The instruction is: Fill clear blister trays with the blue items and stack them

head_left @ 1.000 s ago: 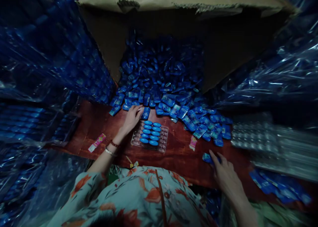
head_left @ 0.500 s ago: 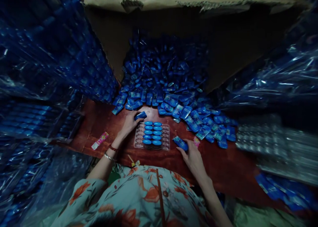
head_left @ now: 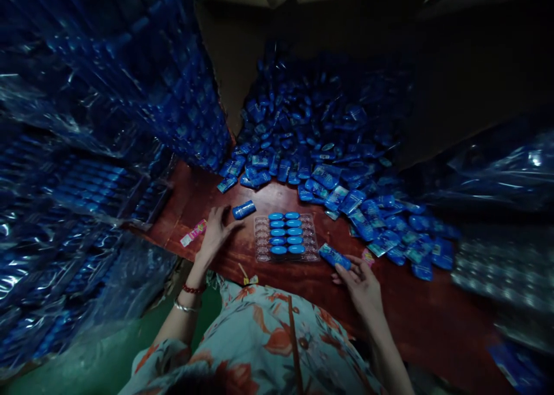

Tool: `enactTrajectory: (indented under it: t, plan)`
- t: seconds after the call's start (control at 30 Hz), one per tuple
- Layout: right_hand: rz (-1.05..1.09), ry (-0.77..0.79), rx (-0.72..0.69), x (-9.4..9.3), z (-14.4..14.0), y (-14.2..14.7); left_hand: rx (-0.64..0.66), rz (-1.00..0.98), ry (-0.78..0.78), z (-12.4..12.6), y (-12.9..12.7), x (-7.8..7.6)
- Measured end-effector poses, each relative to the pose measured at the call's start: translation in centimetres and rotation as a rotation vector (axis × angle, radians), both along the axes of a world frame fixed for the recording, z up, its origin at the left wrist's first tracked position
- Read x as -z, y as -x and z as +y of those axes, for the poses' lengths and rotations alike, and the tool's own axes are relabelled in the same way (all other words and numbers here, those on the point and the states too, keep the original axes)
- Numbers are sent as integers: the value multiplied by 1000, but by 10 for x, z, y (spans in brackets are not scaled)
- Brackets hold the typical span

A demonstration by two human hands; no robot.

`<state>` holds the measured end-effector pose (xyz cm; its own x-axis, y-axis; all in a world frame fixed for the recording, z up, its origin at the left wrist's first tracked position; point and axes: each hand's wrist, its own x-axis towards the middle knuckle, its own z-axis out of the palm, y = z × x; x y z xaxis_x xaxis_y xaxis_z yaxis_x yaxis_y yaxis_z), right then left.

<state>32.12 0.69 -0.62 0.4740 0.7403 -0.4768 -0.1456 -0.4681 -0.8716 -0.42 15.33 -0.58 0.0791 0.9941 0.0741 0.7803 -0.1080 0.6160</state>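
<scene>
My left hand (head_left: pixel 216 233) is open, its thumb and fingers apart and holding nothing. Just beyond its fingertips a small dark blue packet (head_left: pixel 244 210) lies on the table. With its fingers and thumb my right hand (head_left: pixel 361 282) grips another small blue packet (head_left: pixel 334 256), which has a printed face. Between the hands rests a clear plastic tray (head_left: pixel 262 248) with moulded cavities. Two columns of glossy blue oval pieces (head_left: pixel 286 232) fill the middle of it, with clear moulded rows on both sides.
A large heap of blue packets (head_left: pixel 303 153) spills from an open cardboard box (head_left: pixel 234 83) onto the reddish table (head_left: pixel 208 190). Wrapped stacks of blue goods (head_left: pixel 90 179) rise at left. Clear trays (head_left: pixel 502 265) sit at right. A pink-and-white strip (head_left: pixel 193 233) lies by my left hand.
My left hand has let go of its blue packet and drawn back from it, fingers spreading. My right hand still holds its packet. The whole view has shifted, with the table appearing further right.
</scene>
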Motion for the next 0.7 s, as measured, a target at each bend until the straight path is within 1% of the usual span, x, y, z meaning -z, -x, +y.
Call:
enactTrajectory:
  t: [0.07, 0.17, 0.23, 0.3, 0.37, 0.43, 0.5, 0.53, 0.57, 0.6, 0.7]
  plan:
    - [21, 8, 18, -5, 1, 2, 32, 55, -50, 0, -10, 3]
    - [33, 7, 23, -10, 3, 7, 133, 168, -96, 2, -20, 4]
    - [40, -6, 35, -12, 4, 11, 181, 195, -97, 2, -19, 1]
    - [42, -16, 50, -13, 3, 13, 205, 179, -83, -1, -12, -3]
    - [40, -18, 54, -13, -1, 11, 197, 137, -42, -7, -3, -8]
    - [28, -29, 57, -14, -5, 7, 145, 86, 5, -17, 6, -15]
    - [-7, -55, 49, -18, -9, 2, 78, 36, 14, -29, 13, -24]
    - [-41, -76, 29, -20, -11, 1, 69, 7, 9, -36, 14, -31]
    - [-92, -104, -10, -23, -11, 0, 91, -27, 6, -43, 14, -38]
    - [-164, -141, -72, -26, -11, 1, 137, -64, 12, -50, 13, -45]
    - [-441, -279, -337, -33, -5, 12, 322, -147, 75, -67, 0, -63]
